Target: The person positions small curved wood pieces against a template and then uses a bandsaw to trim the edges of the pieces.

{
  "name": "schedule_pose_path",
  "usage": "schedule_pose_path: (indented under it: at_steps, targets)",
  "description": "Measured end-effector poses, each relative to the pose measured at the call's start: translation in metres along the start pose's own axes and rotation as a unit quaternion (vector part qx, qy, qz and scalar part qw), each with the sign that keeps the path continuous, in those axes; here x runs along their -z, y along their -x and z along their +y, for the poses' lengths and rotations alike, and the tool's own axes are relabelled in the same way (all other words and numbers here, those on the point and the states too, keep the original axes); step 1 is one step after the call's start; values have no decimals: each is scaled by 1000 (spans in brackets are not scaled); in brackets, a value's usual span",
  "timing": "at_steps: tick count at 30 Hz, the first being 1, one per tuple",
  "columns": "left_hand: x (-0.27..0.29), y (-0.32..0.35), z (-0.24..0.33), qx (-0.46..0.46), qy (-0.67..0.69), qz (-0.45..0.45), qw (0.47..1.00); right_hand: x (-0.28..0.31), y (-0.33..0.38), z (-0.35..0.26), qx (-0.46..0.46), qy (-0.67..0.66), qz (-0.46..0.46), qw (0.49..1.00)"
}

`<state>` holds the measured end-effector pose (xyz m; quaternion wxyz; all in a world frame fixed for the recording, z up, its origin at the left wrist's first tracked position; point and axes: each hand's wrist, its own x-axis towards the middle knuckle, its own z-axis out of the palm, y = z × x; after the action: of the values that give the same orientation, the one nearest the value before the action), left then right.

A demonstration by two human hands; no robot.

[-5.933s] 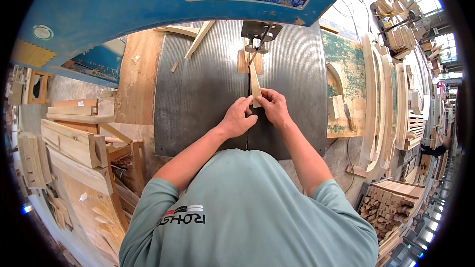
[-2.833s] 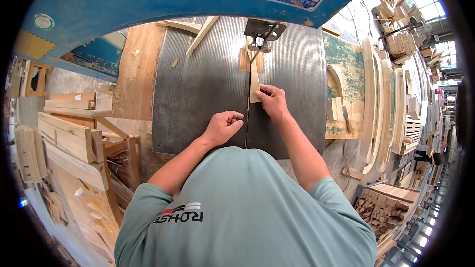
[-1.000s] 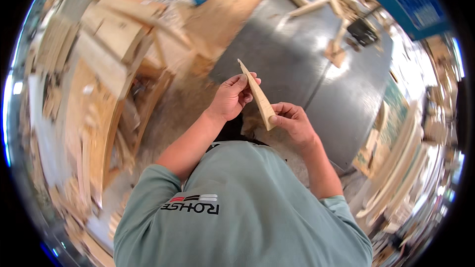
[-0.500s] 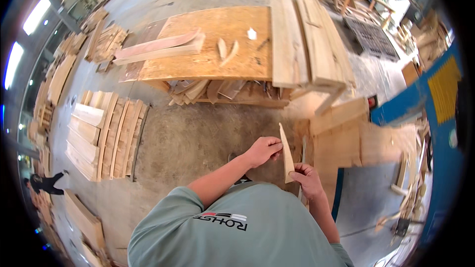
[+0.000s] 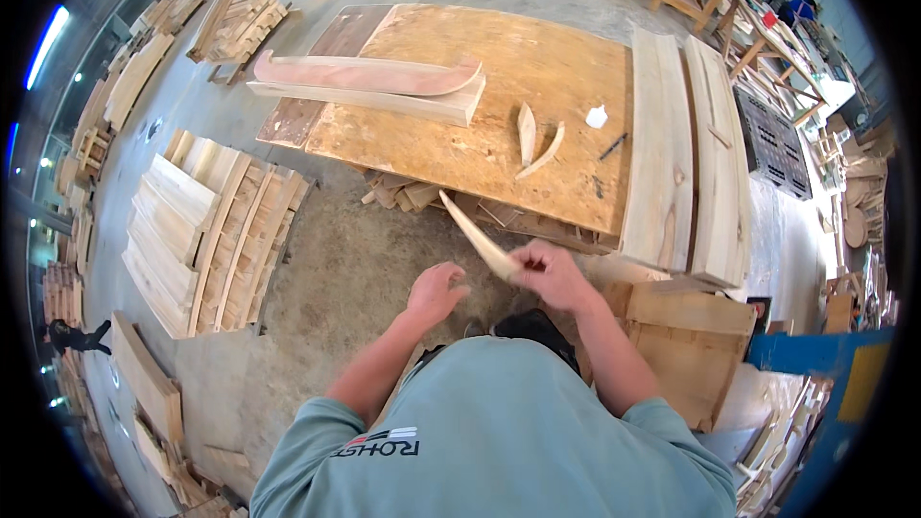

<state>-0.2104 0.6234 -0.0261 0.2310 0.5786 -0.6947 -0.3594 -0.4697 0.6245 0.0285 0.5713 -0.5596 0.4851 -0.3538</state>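
My right hand (image 5: 554, 276) is closed around the thick end of a slim, curved, pointed piece of wood (image 5: 477, 239). Its tip points away from me and to the left, toward the near edge of the workbench. My left hand (image 5: 437, 294) is off the wood, loosely curled with nothing in it, a little to the left and nearer to me. On the plywood-topped bench (image 5: 432, 48) lie two similar small pieces, a pointed one (image 5: 527, 134) and a curved one (image 5: 543, 153). Beside them are a small white object (image 5: 597, 116) and a dark pen-like stick (image 5: 612, 147).
A long pinkish board (image 5: 365, 75) rests on a thick plank (image 5: 384, 101) on the bench. Wide planks (image 5: 655, 153) stand along its right end. A stack of boards (image 5: 211, 230) sits left on the floor. A blue machine frame (image 5: 806, 353) is at right. A person (image 5: 77, 337) is far left.
My view has turned right and I am closer to the bench. My left hand has let go of the curved wooden piece. My right hand has swung it forward, tip to the left.
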Motion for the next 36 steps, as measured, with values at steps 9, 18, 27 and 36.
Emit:
schedule_pose_path:
  at_steps: [9, 18, 27, 36]
  targets:
    - [41, -95, -78, 86, -150, 1, 985, 141, -294, -1, 121, 402, 125, 899]
    - [113, -267, -35, 6, -192, 112, 975, 156, -434, 38, 84, 459, -7, 885]
    - [162, -477, -54, -96, -296, -70, 948, 113, -459, 41, 28, 329, -62, 942]
    - [164, -558, -71, -159, -315, -440, 826, 82, -450, 48, -69, 174, 65, 980]
